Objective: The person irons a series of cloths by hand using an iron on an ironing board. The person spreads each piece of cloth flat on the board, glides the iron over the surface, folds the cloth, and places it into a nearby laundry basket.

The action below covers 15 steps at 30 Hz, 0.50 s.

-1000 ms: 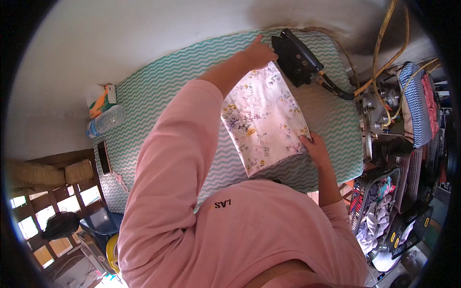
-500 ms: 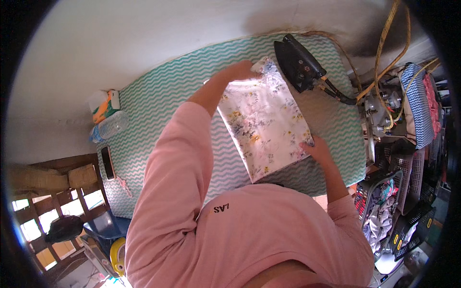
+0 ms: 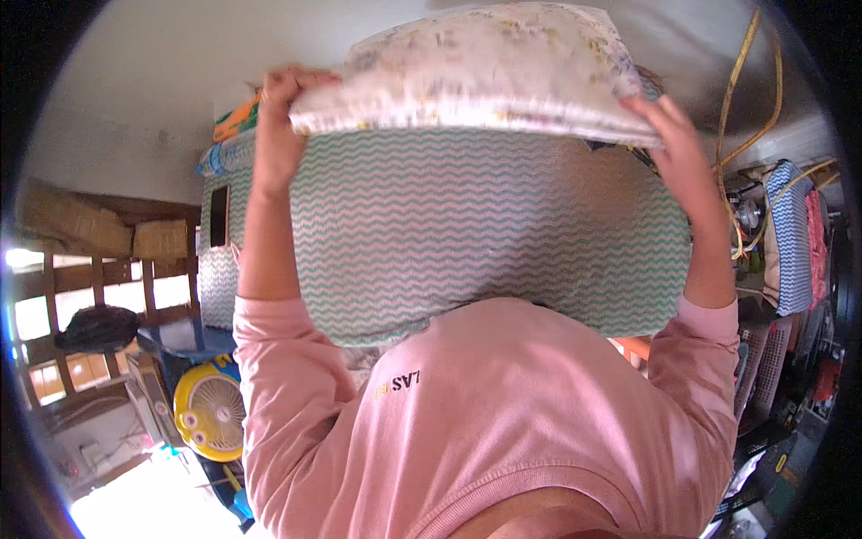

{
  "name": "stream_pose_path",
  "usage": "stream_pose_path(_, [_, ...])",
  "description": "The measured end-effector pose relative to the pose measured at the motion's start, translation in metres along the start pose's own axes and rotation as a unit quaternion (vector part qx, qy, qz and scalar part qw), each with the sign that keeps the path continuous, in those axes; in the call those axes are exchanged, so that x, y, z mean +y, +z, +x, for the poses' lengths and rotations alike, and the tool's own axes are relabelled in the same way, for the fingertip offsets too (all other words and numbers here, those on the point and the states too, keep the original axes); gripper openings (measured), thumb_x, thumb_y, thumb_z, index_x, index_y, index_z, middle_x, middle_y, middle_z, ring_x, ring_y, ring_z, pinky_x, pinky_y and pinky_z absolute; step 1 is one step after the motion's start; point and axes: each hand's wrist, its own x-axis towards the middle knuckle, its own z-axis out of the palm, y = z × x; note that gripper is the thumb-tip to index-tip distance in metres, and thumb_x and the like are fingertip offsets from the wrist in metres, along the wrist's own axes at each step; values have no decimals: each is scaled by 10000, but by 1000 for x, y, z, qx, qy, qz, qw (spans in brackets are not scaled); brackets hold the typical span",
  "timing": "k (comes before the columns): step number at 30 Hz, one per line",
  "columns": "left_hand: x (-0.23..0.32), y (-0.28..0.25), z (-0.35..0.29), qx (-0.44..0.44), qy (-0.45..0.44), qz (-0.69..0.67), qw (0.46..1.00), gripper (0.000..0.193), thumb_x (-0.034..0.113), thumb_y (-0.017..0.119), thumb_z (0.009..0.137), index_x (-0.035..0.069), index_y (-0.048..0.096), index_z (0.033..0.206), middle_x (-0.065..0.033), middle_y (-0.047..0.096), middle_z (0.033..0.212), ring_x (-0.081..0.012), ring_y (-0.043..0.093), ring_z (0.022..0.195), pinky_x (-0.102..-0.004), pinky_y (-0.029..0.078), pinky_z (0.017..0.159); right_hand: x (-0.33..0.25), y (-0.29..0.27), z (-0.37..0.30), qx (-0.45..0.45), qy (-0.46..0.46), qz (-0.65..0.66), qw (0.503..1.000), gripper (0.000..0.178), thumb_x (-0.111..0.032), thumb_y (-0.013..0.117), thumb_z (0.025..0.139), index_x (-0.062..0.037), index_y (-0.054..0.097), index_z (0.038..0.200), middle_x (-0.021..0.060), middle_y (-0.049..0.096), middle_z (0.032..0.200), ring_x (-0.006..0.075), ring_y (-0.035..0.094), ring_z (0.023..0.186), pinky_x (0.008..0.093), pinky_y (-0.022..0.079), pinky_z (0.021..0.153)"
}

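Note:
A folded white floral cloth [image 3: 485, 76] is lifted above the far part of the table, somewhat blurred by motion. My left hand [image 3: 289, 99] grips its left corner, fingers over the edge. At the opposite corner, my right hand [image 3: 672, 130] is closed on the cloth too. Its near edge hangs almost level between both hands. Underneath lies the table cover [image 3: 467, 216] with green and white zigzag stripes. The black iron is mostly hidden behind the raised cloth.
A phone [image 3: 220, 216] and a plastic bottle [image 3: 229, 154] lie at the table's left. On the lower left stands a yellow fan [image 3: 211, 409]. Yellowish cords [image 3: 734, 99] hang at the right, near a blue-and-white zigzag cloth [image 3: 790, 238].
The floral cloth was lying flat on the table beside the iron. Both hands have taken its corners and raised it up and away. My left hand has moved left, my right hand farther off.

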Motion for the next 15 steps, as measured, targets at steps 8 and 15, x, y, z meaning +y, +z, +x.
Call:
stream_pose_path(8, [-19, 95, -257, 71, -559, -407, 719, 157, 132, 457, 824, 35, 521, 930, -66, 520, 902, -145, 527, 798, -266, 440, 702, 5, 100, -96, -389, 111, 90, 910, 233, -120, 544, 731, -22, 549, 942, 166, 495, 797, 285, 499, 773, 365, 389, 696])
stream_pose_path(15, [15, 128, -251, -8, -567, -254, 784, 265, 217, 568, 786, -18, 506, 890, -54, 558, 702, -109, 513, 518, -232, 434, 466, 156, 119, 23, 32, 91, -193, 976, 532, -330, 571, 745, 0, 425, 1135, 230, 493, 1000, 361, 482, 920, 411, 383, 785])
